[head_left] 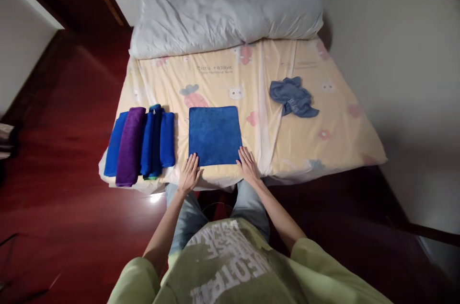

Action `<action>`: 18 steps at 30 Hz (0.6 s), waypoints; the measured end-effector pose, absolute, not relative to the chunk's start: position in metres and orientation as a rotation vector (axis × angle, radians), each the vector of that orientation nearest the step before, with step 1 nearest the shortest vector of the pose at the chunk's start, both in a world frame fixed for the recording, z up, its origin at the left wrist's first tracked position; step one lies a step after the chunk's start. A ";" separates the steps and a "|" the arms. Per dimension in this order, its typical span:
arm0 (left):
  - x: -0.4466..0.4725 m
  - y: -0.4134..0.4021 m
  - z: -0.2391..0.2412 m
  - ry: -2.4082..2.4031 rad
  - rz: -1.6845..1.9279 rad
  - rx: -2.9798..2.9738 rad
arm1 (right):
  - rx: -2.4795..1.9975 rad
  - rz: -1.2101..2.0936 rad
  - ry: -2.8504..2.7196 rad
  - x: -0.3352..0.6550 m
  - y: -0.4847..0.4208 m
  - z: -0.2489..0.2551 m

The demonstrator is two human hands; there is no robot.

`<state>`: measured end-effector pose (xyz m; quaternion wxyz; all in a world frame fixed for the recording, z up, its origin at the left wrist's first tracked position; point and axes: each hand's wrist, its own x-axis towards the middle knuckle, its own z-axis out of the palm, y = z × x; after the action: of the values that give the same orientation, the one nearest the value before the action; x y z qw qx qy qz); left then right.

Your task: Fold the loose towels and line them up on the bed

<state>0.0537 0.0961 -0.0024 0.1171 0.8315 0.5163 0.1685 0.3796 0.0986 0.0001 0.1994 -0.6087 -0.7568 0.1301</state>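
A square blue towel (214,135) lies spread flat on the bed in front of me. My left hand (190,172) rests at its near left corner, fingers stretched forward and touching the edge. At the near right corner lies my right hand (247,165), its fingers extended over the edge. Neither hand grips the cloth. To the left is a row of rolled or folded towels: a purple towel (131,146) with several blue towels (167,140) beside it.
A crumpled grey-blue cloth (293,97) lies on the right of the bed. The yellow patterned sheet (323,150) covers the bed, and a thick white quilt (230,6) is heaped at the far end. Dark red floor (72,217) surrounds the near side; a wall stands right.
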 end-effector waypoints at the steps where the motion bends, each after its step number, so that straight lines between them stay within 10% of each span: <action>1: 0.048 0.089 -0.004 1.514 0.507 2.435 | -1.688 0.361 -2.097 0.387 0.086 -0.003; 18: 0.029 0.122 0.005 1.495 0.251 2.531 | -1.544 0.421 -2.157 0.390 0.115 -0.005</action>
<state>0.0294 0.1217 0.0054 0.0955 0.8540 0.5043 0.0847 0.3898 0.1145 -0.0047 0.2259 -0.5598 -0.7825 0.1527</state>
